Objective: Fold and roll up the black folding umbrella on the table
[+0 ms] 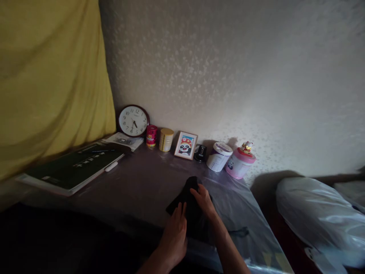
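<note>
A black, soft-looking cloth item (pixel 191 198) lies on the near part of the table; its exact kind is too dark to make out. My right hand (pixel 203 199) grips its upper right side, thumb on top and fingers curled over the edge. From the lower left, my left hand (pixel 174 231) touches the cloth with its fingers stretched out along it. A thin dark strap or cord (pixel 241 231) lies to the right of my right forearm. The lower part of the cloth falls into shadow between my wrists.
The table (pixel 148 182) has a shiny cover and ends at a right edge. Along the wall stand a clock (pixel 134 121), two cans (pixel 165 140), a panda picture frame (pixel 186 145), a black object (pixel 200 153) and two tubs (pixel 219 156). A large green book (pixel 76 167) lies left.
</note>
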